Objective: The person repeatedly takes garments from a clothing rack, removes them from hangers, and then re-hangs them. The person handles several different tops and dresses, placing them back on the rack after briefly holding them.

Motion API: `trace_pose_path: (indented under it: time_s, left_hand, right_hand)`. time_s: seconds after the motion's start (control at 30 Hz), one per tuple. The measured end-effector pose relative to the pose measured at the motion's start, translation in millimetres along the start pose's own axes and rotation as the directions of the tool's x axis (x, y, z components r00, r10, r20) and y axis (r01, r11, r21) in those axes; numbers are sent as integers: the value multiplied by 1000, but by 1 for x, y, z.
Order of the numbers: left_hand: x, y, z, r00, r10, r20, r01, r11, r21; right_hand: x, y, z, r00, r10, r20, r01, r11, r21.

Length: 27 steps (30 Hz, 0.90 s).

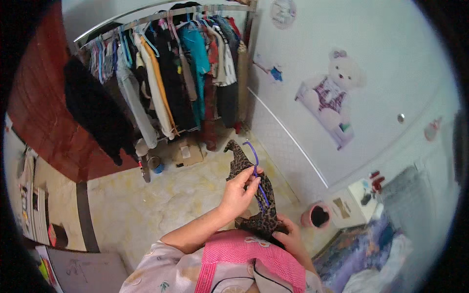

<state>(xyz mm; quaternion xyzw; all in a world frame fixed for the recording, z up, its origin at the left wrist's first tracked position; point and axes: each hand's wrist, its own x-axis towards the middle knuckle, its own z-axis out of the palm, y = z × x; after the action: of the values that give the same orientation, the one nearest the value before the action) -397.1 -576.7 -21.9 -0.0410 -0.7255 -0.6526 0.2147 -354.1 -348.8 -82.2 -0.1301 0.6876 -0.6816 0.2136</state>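
Observation:
In front of my body, my left hand (239, 194) is closed around a purple clothes hanger (263, 193) near the base of its hook. The hook points up and away from me. Against the hanger lies a leopard-print garment (239, 159), dark brown and tan, hanging down and bunched toward my waist. My right hand (290, 235) grips the garment's lower part close to my pink apron; its fingertips are partly hidden by the cloth. How far the hanger goes into the garment, I cannot tell.
A metal clothes rack (146, 18) full of hanging clothes stands at the far left. Below it sits a cardboard box (187, 152). To my right are a pink bin (309, 218), a white cabinet (344, 205) and a pile of fabric (361, 254). A wall with a bear picture rises beyond.

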Motion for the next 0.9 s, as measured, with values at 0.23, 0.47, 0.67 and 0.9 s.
trace_pose_path:
  time_s: [0.23,0.47,0.67,0.9]
  left_hand:
    - [62,-21,-34,983,-112,-142,125,988,86]
    - [160,-32,-42,972,27,-231,49,947,317]
    - [232,-49,-28,958,117,-262,-17,934,356]
    - [279,-73,-43,929,152,-339,-21,932,361]
  right_hand:
    - [115,-22,1,975,51,215,-70,994,85]
    - [231,-43,-21,929,-70,362,-2,981,195]
    - [306,-60,-47,919,-13,394,-78,974,213]
    - [371,-56,-39,918,-59,393,-15,983,182]
